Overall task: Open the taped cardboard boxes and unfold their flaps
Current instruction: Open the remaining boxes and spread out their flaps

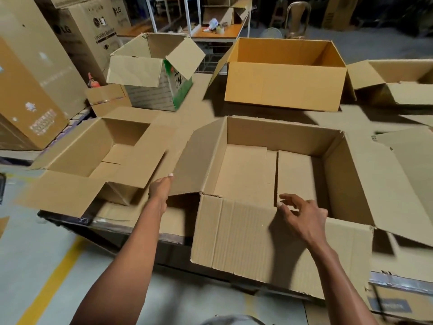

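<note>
Large open cardboard box (269, 174) at near centre of counter (328, 113), flaps spread outward. Left hand (161, 188) gripping left flap (187, 165) at its edge. Right hand (302, 214) over near flap (246, 242), fingers (284, 208) loosely spread, holding nothing. Smaller open box (100, 148) just left; three more opened boxes farther back.

Small box (93, 151) left of big box (293, 165)
</note>
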`<state>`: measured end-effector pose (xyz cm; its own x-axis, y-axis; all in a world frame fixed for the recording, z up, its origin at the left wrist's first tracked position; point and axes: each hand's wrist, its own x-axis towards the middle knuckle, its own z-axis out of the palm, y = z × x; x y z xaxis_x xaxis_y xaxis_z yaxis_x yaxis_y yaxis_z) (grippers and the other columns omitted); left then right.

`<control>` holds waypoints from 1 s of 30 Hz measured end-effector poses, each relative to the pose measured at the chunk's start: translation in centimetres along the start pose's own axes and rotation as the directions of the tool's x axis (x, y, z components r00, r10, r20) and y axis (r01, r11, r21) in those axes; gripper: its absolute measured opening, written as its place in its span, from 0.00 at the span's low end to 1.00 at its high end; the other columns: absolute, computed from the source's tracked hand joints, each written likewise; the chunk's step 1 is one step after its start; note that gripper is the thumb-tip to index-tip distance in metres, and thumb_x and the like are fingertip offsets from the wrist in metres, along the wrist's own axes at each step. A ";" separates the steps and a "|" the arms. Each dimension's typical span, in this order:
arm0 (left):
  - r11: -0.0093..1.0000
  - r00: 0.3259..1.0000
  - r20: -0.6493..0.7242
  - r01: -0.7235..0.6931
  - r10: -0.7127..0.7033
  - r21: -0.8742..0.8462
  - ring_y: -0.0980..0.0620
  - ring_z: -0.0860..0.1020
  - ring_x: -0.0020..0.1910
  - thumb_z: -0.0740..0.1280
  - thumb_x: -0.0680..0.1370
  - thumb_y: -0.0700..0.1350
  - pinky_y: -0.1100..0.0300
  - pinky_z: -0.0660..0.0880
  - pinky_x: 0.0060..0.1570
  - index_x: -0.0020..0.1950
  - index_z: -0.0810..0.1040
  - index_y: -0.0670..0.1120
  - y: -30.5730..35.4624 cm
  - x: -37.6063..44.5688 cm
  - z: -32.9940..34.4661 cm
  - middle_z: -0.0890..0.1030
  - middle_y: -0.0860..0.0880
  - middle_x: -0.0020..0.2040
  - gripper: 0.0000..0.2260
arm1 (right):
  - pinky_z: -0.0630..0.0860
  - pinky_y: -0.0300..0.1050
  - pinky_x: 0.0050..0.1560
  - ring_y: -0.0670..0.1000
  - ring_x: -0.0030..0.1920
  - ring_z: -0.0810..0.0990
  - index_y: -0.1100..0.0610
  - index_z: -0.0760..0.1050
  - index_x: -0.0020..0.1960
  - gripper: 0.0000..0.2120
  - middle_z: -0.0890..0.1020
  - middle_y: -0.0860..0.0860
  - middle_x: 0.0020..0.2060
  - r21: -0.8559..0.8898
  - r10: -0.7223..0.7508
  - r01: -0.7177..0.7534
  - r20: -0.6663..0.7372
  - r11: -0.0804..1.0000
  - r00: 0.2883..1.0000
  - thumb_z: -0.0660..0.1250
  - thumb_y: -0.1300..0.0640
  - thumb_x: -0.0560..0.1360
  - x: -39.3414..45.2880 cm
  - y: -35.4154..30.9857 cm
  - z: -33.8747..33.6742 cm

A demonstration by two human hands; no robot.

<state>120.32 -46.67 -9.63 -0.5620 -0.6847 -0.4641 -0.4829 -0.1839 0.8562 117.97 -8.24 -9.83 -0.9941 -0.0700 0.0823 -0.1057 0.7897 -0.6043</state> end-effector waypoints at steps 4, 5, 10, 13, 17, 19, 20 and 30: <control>0.975 0.976 -0.006 -0.217 0.218 0.040 0.49 0.73 0.47 0.66 0.80 0.53 0.57 0.70 0.49 0.45 0.78 0.46 1.7 -2.8 0.2 0.77 0.47 0.45 0.11 | 0.56 0.48 0.57 0.51 0.56 0.78 0.41 0.79 0.60 0.13 0.85 0.45 0.51 0.017 0.001 -0.001 0.003 1.000 1.000 0.64 0.39 0.78 0.2 0.1 0.1; 0.960 0.962 -0.020 -0.272 0.274 0.060 0.50 0.73 0.47 0.66 0.81 0.53 0.58 0.70 0.49 0.47 0.80 0.46 2.4 -3.6 0.1 0.77 0.48 0.45 0.11 | 0.56 0.47 0.56 0.52 0.56 0.79 0.41 0.79 0.60 0.14 0.85 0.45 0.51 0.024 0.000 0.000 0.005 1.000 1.000 0.64 0.39 0.78 0.3 0.1 0.2; 0.916 0.912 -0.090 -0.394 0.400 0.076 0.49 0.73 0.66 0.67 0.71 0.67 0.46 0.70 0.68 0.52 0.81 0.63 6.7 -5.9 -1.9 0.79 0.53 0.63 0.14 | 0.57 0.49 0.56 0.52 0.58 0.78 0.43 0.78 0.62 0.15 0.86 0.45 0.51 0.000 -0.002 0.002 0.000 1.000 1.000 0.64 0.40 0.79 0.2 -0.2 0.0; 0.859 0.855 -0.081 -0.508 0.512 0.060 0.50 0.75 0.64 0.69 0.74 0.61 0.48 0.75 0.64 0.57 0.80 0.61 9.7 -6.6 -2.8 0.80 0.55 0.61 0.13 | 0.58 0.50 0.56 0.53 0.58 0.77 0.43 0.78 0.62 0.15 0.86 0.45 0.51 -0.003 -0.006 0.006 0.004 1.000 1.000 0.63 0.41 0.79 0.1 -0.4 -0.3; 0.822 0.828 0.159 -0.556 0.537 0.124 0.55 0.79 0.57 0.68 0.80 0.43 0.62 0.79 0.48 0.72 0.74 0.53 14.2 -6.6 -1.9 0.78 0.52 0.64 0.20 | 0.59 0.52 0.57 0.53 0.59 0.77 0.44 0.78 0.63 0.16 0.86 0.45 0.52 0.000 -0.002 0.002 0.024 1.000 1.000 0.63 0.40 0.79 0.0 -0.4 -0.4; 0.785 0.801 0.357 -0.574 0.481 0.231 0.54 0.78 0.58 0.65 0.80 0.35 0.66 0.74 0.37 0.77 0.68 0.53 16.3 -6.3 -1.1 0.74 0.50 0.72 0.27 | 0.60 0.53 0.58 0.53 0.59 0.77 0.44 0.78 0.64 0.17 0.86 0.45 0.52 0.009 -0.003 0.002 0.031 1.000 1.000 0.63 0.40 0.79 -0.1 -0.4 -0.4; 0.754 0.778 0.442 -0.593 0.447 0.282 0.52 0.77 0.61 0.64 0.80 0.33 0.65 0.73 0.38 0.79 0.64 0.55 17.3 -6.2 -0.5 0.68 0.50 0.77 0.31 | 0.60 0.53 0.58 0.53 0.59 0.78 0.44 0.77 0.64 0.17 0.86 0.45 0.52 0.016 -0.006 0.005 0.034 1.000 0.999 0.63 0.40 0.79 -0.1 -0.4 -0.5; 0.431 0.706 0.596 -0.707 0.382 0.561 0.44 0.59 0.79 0.71 0.75 0.35 0.42 0.61 0.74 0.81 0.54 0.61 22.3 -5.5 5.2 0.59 0.49 0.81 0.43 | 0.61 0.49 0.57 0.48 0.54 0.81 0.43 0.74 0.67 0.18 0.83 0.42 0.55 0.140 0.008 -0.029 0.146 0.990 0.989 0.65 0.41 0.79 -0.4 -0.6 -2.3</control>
<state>109.15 -43.30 10.86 -0.9817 -0.1332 -0.1359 -0.1874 0.8006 0.5692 118.49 -7.29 -7.68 -0.9877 -0.1516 -0.0392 -0.0789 0.6981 -0.7116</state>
